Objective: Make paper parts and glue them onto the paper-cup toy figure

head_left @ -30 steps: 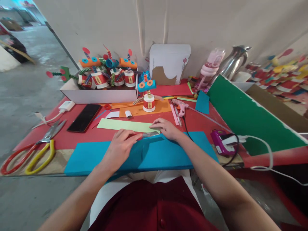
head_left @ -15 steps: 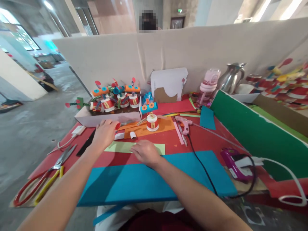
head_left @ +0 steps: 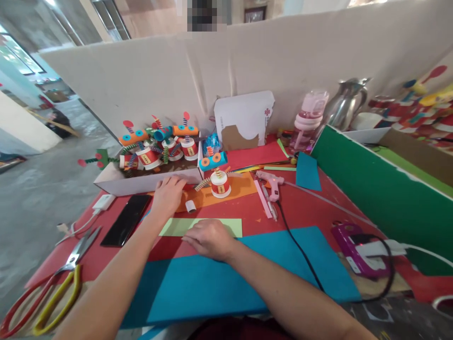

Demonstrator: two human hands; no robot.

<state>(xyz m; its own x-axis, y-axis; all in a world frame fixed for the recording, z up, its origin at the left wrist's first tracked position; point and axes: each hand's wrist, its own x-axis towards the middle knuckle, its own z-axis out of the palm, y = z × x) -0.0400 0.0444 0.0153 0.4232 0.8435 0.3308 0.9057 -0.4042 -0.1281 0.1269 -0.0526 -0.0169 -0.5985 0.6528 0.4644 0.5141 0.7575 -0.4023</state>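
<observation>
Over a flat, pale-green paper strip, the right hand is curled; the left hand bends beside smooth orange paper. Neither grip shows clearly.

Scissors are lying far left, a phone right of them, a paper strip behind a wide sheet, a cup figure standing behind the strip, a glue gun lying rightward, other figures sitting in a box leftward.

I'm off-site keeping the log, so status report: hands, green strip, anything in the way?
Left hand in front of white box, grip unclear. Right hand partly covering pale green strip. Small white roll just beyond strip, not on it.
</observation>
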